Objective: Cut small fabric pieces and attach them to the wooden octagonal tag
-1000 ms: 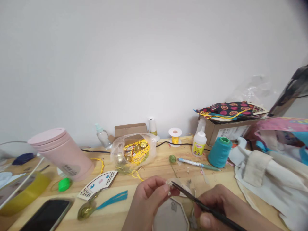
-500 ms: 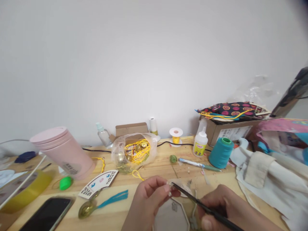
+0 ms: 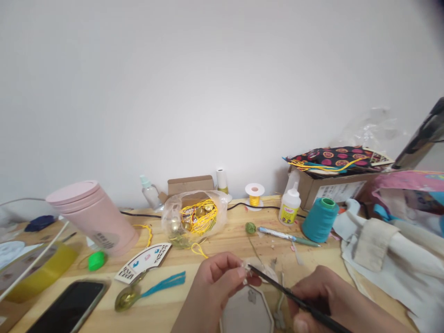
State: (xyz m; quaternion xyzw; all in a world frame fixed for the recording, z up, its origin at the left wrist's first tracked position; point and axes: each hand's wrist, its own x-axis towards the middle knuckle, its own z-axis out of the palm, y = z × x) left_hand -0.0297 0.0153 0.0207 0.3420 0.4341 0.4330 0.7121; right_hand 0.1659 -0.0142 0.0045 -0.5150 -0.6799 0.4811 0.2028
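My left hand (image 3: 220,284) is pinched shut at the bottom centre on a small whitish piece (image 3: 247,269), mostly hidden by the fingertips. My right hand (image 3: 321,300), at the lower right, is closed around a slim black pointed tool (image 3: 289,295) that looks like tweezers; I cannot tell for certain. The tool slants up to the left, and its tip meets the whitish piece. Below both hands lies a pale octagonal panel (image 3: 246,314) with a small grey motif near its top edge. Greyish-green bits (image 3: 278,317) lie right of the panel.
Behind the hands stand a glue bottle (image 3: 290,206), a teal thread cone (image 3: 319,221) and a plastic bag of yellow cord and bells (image 3: 199,217). Leftward are a pink tumbler (image 3: 95,217), a phone (image 3: 69,307) and a fan-shaped piece (image 3: 144,262). White cloth (image 3: 398,263) covers the right.
The view has shifted very slightly, so the things on the table appear a little further right. Both hands keep their grip, and the tool's tip stays at the whitish piece.
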